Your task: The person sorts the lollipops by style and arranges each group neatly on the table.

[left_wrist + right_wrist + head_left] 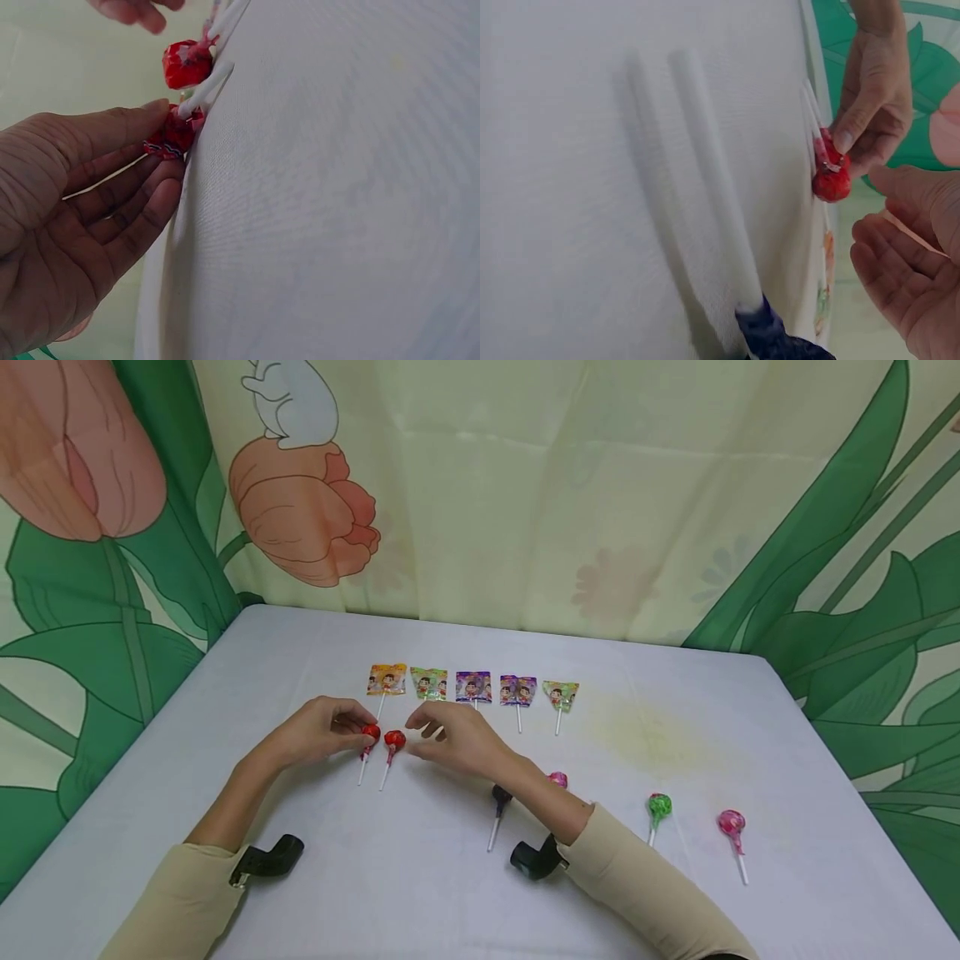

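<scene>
1. Left hand [330, 728]: thumb and fingers pinch the head of the first red lollipop [371, 733]. Cannot tell whether its full weight rests on the worktop [337, 877].
2. Right hand [461, 739]: thumb and fingers parted and slightly bent, nothing between them, just beside the second red lollipop [394, 741].
3. Location: the red pair lies in the worktop's left half, on the near-edge side of the packet row, sticks toward the near edge (roughly parallel).
4. Step in hand, judged: squaring up the red pair. Best done by lowering the pinched head flat, lining up its stick with its neighbour's, then parting the fingers straight upward; round heads may roll if released sideways. Mind the orange packet lollipop [386, 679] (its stick ends close to the left fingertips).
5. Count, packet lollipops along the far edge: one orange; two green, at [428, 682] and [561, 695]; two purple, at [473, 687] and [518, 691]. Subtotal five.
6. Count, ball lollipops: two red; one dark [501, 795]; one green [659, 806]; two pink, one partly behind the right forearm [558, 778], one nearest the right edge [731, 822]. Subtotal six; eleven visible overall.
</scene>
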`<act>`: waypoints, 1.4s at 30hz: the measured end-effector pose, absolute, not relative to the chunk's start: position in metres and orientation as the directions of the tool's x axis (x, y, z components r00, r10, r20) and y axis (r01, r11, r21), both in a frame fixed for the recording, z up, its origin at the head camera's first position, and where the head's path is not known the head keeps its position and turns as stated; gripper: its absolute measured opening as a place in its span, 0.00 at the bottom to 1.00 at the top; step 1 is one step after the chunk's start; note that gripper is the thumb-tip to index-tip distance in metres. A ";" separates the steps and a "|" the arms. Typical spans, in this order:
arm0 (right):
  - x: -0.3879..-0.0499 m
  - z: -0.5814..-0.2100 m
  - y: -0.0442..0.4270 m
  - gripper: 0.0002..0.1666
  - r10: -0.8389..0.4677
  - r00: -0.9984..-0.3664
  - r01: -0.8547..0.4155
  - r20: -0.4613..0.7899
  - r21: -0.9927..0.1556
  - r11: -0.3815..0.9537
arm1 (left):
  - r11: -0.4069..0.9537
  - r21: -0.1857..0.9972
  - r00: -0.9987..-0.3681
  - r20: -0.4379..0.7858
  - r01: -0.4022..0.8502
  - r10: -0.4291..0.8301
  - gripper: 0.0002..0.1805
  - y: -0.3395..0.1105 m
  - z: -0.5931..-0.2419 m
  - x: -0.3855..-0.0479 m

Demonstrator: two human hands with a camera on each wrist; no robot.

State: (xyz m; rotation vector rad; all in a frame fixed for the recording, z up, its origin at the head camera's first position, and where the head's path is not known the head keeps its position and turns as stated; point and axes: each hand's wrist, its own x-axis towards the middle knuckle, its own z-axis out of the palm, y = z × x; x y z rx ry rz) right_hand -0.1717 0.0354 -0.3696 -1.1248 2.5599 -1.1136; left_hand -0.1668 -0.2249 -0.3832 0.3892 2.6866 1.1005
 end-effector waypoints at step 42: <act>-0.127 -0.366 0.127 0.15 -0.616 -0.761 -0.543 0.203 -0.719 0.434 | 0.675 0.716 -0.942 -0.073 0.180 0.328 0.14 -0.224 -0.382 -0.163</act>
